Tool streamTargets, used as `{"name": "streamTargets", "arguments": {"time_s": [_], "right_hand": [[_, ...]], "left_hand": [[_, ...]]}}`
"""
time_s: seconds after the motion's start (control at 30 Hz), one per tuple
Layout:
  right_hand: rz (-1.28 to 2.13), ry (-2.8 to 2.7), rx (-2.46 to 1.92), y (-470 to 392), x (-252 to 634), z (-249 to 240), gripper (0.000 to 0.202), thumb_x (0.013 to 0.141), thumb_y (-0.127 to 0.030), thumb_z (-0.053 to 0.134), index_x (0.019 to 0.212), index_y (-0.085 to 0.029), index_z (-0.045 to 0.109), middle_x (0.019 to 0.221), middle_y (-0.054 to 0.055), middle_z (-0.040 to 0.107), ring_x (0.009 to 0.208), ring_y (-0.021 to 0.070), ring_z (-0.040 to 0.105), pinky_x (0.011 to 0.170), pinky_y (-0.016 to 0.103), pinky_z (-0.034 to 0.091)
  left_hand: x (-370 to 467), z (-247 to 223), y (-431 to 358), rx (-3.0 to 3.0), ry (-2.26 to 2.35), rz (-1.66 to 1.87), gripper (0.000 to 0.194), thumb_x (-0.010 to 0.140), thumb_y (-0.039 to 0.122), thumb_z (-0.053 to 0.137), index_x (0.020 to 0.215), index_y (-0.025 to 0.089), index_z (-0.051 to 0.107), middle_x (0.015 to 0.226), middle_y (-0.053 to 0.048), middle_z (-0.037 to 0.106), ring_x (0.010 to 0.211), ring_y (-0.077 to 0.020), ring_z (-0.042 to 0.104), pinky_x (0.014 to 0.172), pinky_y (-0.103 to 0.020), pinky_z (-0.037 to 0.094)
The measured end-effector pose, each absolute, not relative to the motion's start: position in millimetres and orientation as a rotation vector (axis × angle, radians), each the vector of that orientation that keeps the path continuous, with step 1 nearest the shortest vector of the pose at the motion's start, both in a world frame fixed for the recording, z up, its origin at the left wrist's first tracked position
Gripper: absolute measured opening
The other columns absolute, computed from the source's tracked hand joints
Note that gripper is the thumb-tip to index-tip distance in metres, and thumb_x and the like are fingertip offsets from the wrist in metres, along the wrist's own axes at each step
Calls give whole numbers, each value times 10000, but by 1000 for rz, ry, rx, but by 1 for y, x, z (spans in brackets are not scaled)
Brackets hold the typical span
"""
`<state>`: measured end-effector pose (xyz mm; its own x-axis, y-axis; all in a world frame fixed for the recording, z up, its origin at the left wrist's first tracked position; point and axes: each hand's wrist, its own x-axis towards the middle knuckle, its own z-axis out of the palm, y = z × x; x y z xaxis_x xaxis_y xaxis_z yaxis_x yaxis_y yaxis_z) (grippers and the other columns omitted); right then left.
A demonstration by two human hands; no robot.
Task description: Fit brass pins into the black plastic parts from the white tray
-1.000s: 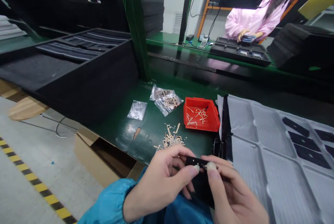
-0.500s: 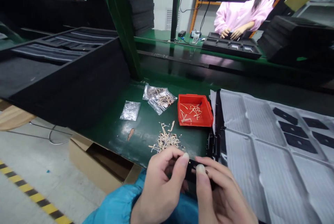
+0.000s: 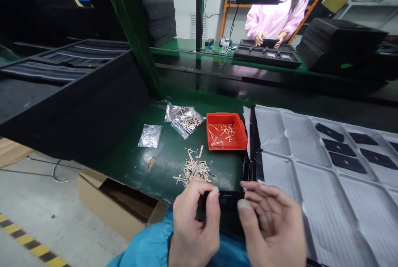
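- Tape [image 3: 25, 240] in yellow and black stripes runs across the floor.
- Large black tray [image 3: 77, 97] stands at the left, its compartments holding dark strips.
- Cardboard box [image 3: 112, 209], open at the top, sits below the edge of the green table [image 3: 168, 155].
- Silvery packet [image 3: 149, 136] lies flat on the table.
- Two see-through bags [image 3: 186, 121] of small parts overlap, just left of the red bin.
- Loose pile of small tan parts [image 3: 195, 169] lies nearer the person, just beyond the left hand.
- Left hand [image 3: 195, 225] pinches the left end of a black piece [image 3: 230, 202] — thumb on the near side, fingers curled behind.
- Red bin [image 3: 228, 147] holds a few tan parts, beyond the black piece.
- Right hand [image 3: 273, 221] is at the piece's right end, thumb and fingers slightly parted — whether they grip it, one cannot tell.
- Co-worker [image 3: 273, 20] in a pink top holds a dark object across the bench.
- Pale sectioned tray [image 3: 323, 209] carries flat black pieces [image 3: 346, 162] at the right.
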<state>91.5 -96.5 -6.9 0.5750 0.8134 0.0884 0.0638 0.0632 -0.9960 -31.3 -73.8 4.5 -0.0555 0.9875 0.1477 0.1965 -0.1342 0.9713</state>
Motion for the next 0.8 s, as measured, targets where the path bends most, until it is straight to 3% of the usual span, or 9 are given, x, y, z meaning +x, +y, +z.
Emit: {"name": "streamTargets", "arguments": {"time_s": [0.1,0.23,0.33,0.43,0.5,0.6,0.8], "right_hand": [[819,-635,-1413,-94,76,2,499,775,-505,892,1121,-268,623,873,-35,761,760,86,743,728,139,594],[888,-571,-1373,-97,69,7,302,922,-503,767,1074,-275,640,791,-37,792,664,82,732,662,134,580],[549,-841,-1404,-102,81,1,123,958,-324,748,1069,-283,714,860,-34,815,703,92,765,703,153,615],[138,-1438,-1228,-102,101,-5,278,908,-98,744,1141,-250,750,942,-4,812,775,103,785,773,165,633],[52,-1689,-1128,-98,112,-6,333,909,-30,704,1195,-199,723,953,26,798,800,105,785,788,166,632],[86,-1703,-1099,-91,119,-4,254,923,-12,666,1124,-166,690,934,42,763,820,104,770,776,171,631],[99,-1484,-911,-89,102,0,266,844,91,603,856,-168,658,873,-2,679,817,117,713,701,259,628]], "left_hand": [[-30,-3,-80,1582,1300,1404,182,1011,153,593,848,229,618,721,9,612,622,-135,569,610,-234,470],[-31,1,-79,1415,1307,1440,238,1049,212,572,817,204,626,699,32,564,493,-82,506,484,-196,430],[-33,8,-80,1272,1310,1422,288,1060,269,573,787,195,626,689,36,552,449,-67,499,409,-182,396],[-37,14,-83,1380,1278,1411,242,1048,216,580,815,204,644,708,42,587,427,-52,499,388,-168,397],[-43,16,-85,1561,1253,1404,199,1034,149,577,872,212,675,761,34,653,450,-50,541,426,-162,446],[-54,19,-84,1875,1202,1476,167,1009,85,606,971,199,721,839,2,746,616,-95,703,586,-181,570],[-66,24,-84,2461,917,1584,193,1071,171,604,974,121,763,921,-61,849,884,-160,817,805,-240,673]]}}
